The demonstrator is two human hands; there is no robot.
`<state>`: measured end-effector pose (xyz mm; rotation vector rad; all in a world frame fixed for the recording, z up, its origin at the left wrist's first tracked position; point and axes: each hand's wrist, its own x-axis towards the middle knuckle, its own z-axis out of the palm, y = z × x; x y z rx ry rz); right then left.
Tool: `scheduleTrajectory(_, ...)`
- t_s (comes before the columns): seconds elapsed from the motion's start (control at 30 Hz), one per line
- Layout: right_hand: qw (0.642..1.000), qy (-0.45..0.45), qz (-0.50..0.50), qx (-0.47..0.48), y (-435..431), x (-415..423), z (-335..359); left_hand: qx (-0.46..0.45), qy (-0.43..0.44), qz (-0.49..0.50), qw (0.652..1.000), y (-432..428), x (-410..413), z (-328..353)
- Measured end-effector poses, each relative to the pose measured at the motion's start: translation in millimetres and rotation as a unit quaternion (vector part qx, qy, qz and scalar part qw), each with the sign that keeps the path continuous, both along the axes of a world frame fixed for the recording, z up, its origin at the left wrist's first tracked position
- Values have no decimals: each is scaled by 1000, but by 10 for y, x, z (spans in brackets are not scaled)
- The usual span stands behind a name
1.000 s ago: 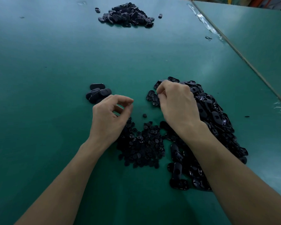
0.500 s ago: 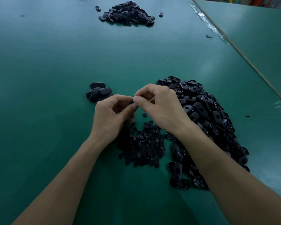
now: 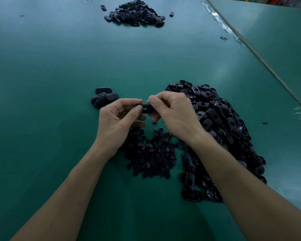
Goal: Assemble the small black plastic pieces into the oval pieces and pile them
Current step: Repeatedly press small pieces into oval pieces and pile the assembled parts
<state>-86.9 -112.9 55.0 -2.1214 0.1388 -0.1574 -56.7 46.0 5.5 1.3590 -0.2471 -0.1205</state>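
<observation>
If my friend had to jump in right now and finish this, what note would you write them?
Left hand and right hand both pinch one oval piece between them, above the green table.
Small black pieces lie heaped under the hands; loose oval pieces are heaped to the right.
Done: a small pile left of the hands, probably finished ones; another pile sits far back.
Left: I cannot tell if this piece's insert is in; both heaps are big, so most work remains.
</observation>
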Motion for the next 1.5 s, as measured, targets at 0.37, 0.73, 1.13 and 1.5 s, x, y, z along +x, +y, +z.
scheduleTrajectory(0.37, 940, 130, 87, -304, 15, -94, -90, 1, 2, 87, 996, 36, 57, -31)
scheduleTrajectory(0.73, 938, 112, 76, -318, 48, -41, -78, 15, -7, 68, 998, 28, 36, -39)
scheduleTrajectory(1.13, 955, 130, 64, -258, 0, -23, -34, 21, -11, 76, 997, 34, 38, -34)
scheduleTrajectory(1.5, 980, 66, 29, -183, 27, -18, 32, 28, -10, 79, 996, 30, 31, -31)
